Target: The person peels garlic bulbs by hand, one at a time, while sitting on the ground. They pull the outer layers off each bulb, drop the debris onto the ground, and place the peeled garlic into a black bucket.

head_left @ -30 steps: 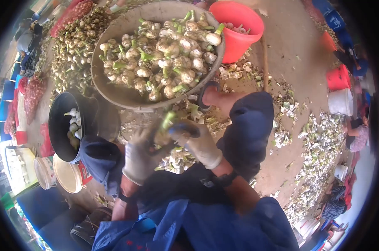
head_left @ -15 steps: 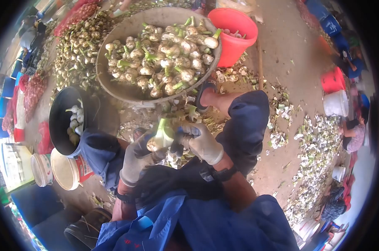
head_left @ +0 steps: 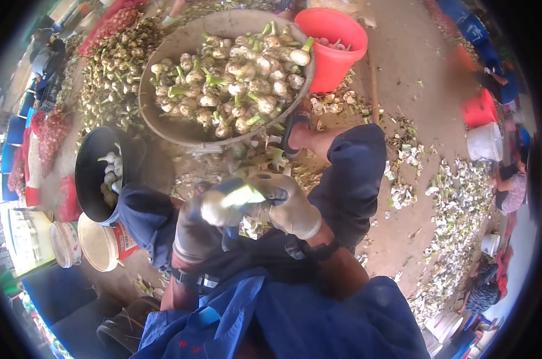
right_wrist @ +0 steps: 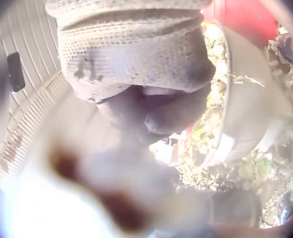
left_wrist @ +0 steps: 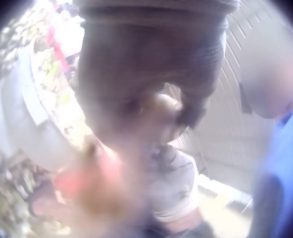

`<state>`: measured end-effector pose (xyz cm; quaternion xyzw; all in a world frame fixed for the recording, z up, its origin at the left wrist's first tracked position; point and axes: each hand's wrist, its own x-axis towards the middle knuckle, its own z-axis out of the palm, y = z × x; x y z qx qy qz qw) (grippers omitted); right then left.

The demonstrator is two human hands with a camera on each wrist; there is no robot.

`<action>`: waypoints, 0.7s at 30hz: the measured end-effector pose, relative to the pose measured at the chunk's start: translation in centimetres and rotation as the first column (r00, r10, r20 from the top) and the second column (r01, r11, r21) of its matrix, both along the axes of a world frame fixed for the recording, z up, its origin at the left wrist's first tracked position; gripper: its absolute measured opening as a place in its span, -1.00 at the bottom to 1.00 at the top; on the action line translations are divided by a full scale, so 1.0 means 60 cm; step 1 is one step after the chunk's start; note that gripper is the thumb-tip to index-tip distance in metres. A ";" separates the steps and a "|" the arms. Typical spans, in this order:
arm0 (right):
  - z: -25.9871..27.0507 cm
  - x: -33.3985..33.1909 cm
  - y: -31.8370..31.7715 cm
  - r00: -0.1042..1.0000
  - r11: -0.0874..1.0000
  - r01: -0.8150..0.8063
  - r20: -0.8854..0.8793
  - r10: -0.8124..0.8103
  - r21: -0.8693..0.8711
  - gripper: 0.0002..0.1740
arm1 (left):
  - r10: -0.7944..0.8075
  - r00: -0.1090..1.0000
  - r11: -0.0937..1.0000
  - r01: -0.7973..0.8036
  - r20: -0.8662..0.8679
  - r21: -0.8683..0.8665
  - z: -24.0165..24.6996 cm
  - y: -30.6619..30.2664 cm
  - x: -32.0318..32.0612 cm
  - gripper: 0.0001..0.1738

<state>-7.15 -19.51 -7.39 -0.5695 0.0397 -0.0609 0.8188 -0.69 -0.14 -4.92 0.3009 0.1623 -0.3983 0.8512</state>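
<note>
Both hands wear pale knit gloves with dark fingers and meet above the person's lap in the head view. The left hand grips a whitish garlic bulb, its cut pale-green stem pointing right. Close against the stem side is the right hand, its fingers curled over the bulb's far side and the thumb near the stem end. In the right wrist view the dark fingertips are bent inward; the bulb is blurred there.
A wide basin heaped with untrimmed garlic stands ahead, a red bucket beside it. A black bucket with cleaned bulbs sits by the left knee, near white tubs. Peelings litter the floor at right.
The garlic has turned from stem-up to stem pointing right, and its bulb looks whiter. The right hand has come in closer over it.
</note>
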 end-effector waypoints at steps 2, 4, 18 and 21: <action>0.012 0.004 -0.007 0.991 0.998 -0.022 -0.128 0.029 0.055 -0.66 | -0.196 0.980 0.962 0.189 -0.017 -0.194 -0.016 -0.002 0.028 -0.37; 0.020 0.004 -0.001 0.976 0.966 0.083 -0.216 -0.030 0.243 -0.66 | -0.269 0.927 0.944 0.308 0.262 -0.121 -0.043 0.006 0.031 -0.22; -0.016 -0.041 -0.053 0.983 0.801 -0.115 -0.051 0.178 0.587 -0.51 | -0.411 0.704 0.875 0.125 0.580 0.468 0.018 -0.007 0.023 -0.18; -0.031 -0.045 -0.049 0.986 0.968 -0.112 -0.097 0.136 0.225 -0.47 | -0.475 0.705 0.792 0.080 0.527 0.606 0.021 0.003 0.031 -0.29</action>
